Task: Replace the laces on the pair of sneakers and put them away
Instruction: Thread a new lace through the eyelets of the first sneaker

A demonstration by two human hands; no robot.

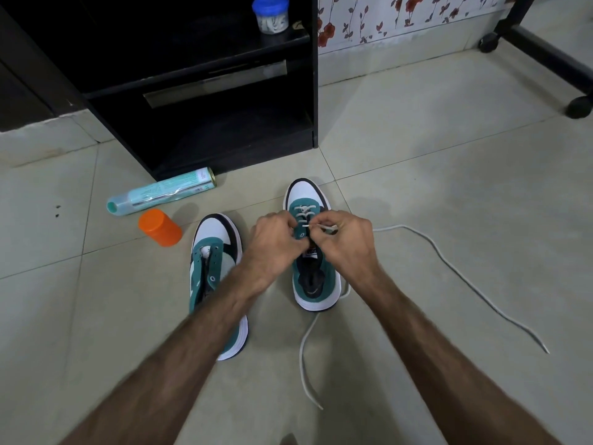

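Two teal, white and black sneakers stand on the tiled floor, toes pointing away from me. The right sneaker (308, 194) has a white lace (462, 271) crossed through its front eyelets. My left hand (276, 242) pinches the left eyelet flap of that sneaker. My right hand (345, 242) pinches the lace's tip just above the eyelets. One lace end trails far right across the floor, the other runs toward me from the heel. The left sneaker (213, 252) has no lace and its tongue lies loose; my left forearm hides its heel part.
A black shelf unit (199, 91) stands behind the sneakers, with a blue-lidded jar (271, 14) on its shelf. A pale green spray can (160, 192) lies on its side and an orange container (160, 228) lies beside it. A wheeled black frame (545, 56) stands at the far right.
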